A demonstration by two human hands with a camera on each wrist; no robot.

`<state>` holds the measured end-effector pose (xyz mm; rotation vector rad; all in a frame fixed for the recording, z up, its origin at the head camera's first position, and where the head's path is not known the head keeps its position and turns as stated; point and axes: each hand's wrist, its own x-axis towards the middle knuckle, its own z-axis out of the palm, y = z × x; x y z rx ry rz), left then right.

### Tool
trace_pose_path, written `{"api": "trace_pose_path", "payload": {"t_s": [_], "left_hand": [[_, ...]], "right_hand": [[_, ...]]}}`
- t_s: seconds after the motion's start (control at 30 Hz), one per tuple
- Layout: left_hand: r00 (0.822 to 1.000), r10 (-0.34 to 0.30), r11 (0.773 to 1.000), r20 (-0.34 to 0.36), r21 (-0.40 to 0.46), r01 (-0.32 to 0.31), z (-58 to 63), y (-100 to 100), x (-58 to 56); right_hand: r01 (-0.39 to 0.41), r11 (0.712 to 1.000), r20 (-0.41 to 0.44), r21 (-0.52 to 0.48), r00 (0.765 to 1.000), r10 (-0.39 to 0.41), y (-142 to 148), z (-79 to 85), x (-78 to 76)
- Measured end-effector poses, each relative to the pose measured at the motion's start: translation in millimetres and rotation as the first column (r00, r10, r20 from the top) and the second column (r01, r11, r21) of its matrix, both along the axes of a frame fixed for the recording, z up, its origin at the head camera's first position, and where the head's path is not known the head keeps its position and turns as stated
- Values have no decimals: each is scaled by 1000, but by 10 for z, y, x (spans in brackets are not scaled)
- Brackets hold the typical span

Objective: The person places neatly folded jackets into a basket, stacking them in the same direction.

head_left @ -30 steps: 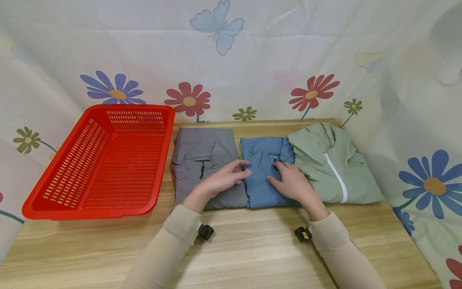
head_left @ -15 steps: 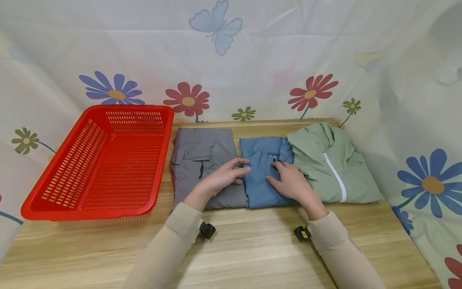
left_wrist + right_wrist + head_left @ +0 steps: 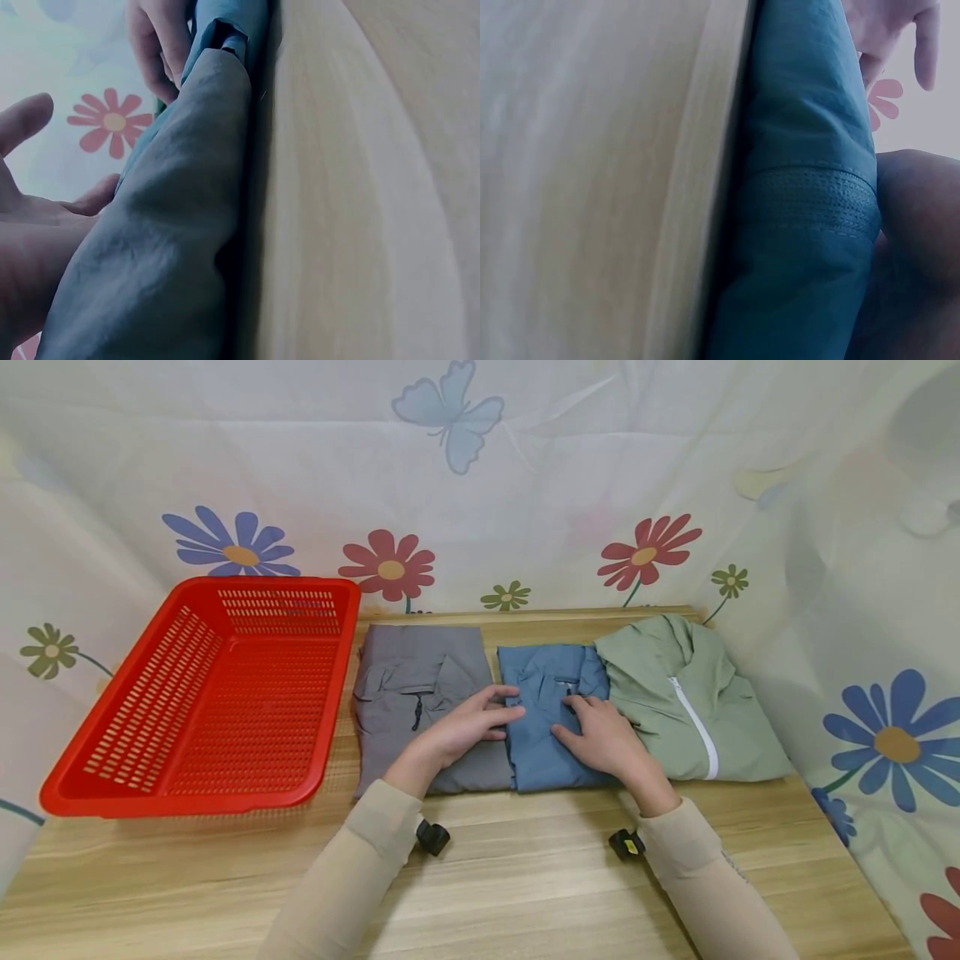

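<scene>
Three folded garments lie side by side: a grey one (image 3: 390, 743) with a black zipper pull, a smaller blue one (image 3: 540, 760), and a green jacket (image 3: 660, 718) with a white zipper. My left hand (image 3: 463, 728) is over the grey garment's right side, its loosely bent fingertips reaching the blue one's left edge. On the blue garment rests my right hand (image 3: 606, 739), fingers spread by its small zipper. Neither hand grips cloth. The left wrist view shows the grey fold (image 3: 157, 225) edge-on; in the right wrist view the blue fold (image 3: 802, 202) has a stitched band.
A red perforated plastic basket (image 3: 262, 718) stands to the left of the garments on the wooden table (image 3: 517, 877). Behind and to the right hangs a white flowered cloth (image 3: 555, 527). Each wrist carries a small black camera (image 3: 432, 837).
The hands and garments hold almost the same places. My left hand has crept slightly toward the right; the whole head view has drifted a little.
</scene>
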<state>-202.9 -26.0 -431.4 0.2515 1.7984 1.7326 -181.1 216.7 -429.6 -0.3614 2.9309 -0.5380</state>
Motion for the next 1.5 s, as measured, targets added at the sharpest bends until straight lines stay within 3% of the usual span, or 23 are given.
{"api": "trace_pose_path", "payload": {"t_s": [0.37, 0.8, 1.5], "left_hand": [[996, 94, 995, 5, -20, -94, 15, 88, 21], [984, 163, 987, 78, -13, -162, 24, 177, 3], [979, 172, 978, 112, 101, -183, 7, 247, 5]], "right_hand": [[1, 1000, -11, -4, 1000, -1, 11, -16, 8], [5, 1000, 6, -6, 1000, -5, 14, -23, 7], [5, 1000, -22, -15, 1000, -5, 12, -20, 18]]}}
